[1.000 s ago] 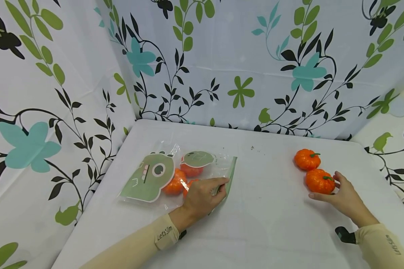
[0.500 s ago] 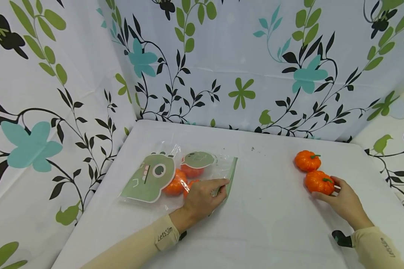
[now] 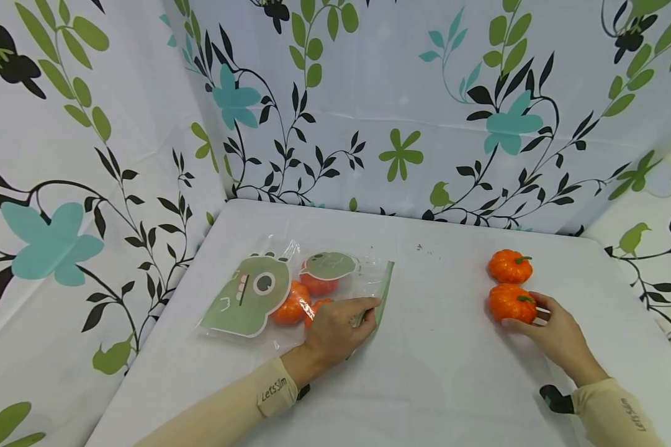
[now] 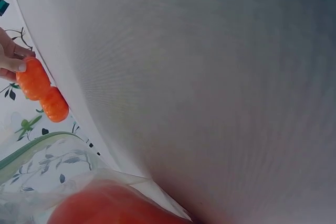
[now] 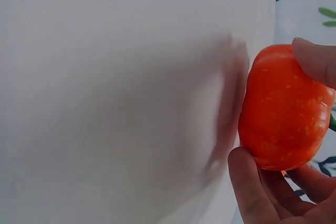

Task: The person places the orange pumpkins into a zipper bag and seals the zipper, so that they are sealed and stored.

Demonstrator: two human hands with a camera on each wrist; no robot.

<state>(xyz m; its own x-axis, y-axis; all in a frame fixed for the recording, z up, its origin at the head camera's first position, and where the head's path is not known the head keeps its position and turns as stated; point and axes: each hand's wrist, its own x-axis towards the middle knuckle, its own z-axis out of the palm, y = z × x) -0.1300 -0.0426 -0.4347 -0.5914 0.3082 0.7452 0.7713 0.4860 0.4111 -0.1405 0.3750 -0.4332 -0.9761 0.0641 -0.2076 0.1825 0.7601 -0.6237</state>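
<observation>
A clear plastic zip bag (image 3: 369, 273) printed with a green cartoon dinosaur lies flat at the left of the table, several orange toy pumpkins (image 3: 292, 303) inside it. My left hand (image 3: 337, 326) lies over the bag's right part and pinches it by the green-edged mouth; the palm hides one pumpkin partly. On the right, my right hand (image 3: 555, 335) holds a small orange pumpkin (image 3: 511, 304) with a green stem, thumb on one side and fingers on the other, as the right wrist view shows closely. Just beyond it sits a second loose pumpkin (image 3: 509, 266).
The white table (image 3: 436, 372) carries all of this. A curtain (image 3: 335, 112) with leaf and flower prints hangs behind the table and along its left side. Both forearms wear beige sleeves.
My right hand has closed its fingers and thumb round the nearer pumpkin and shifted it slightly left. The left hand and the bag stay where they were.
</observation>
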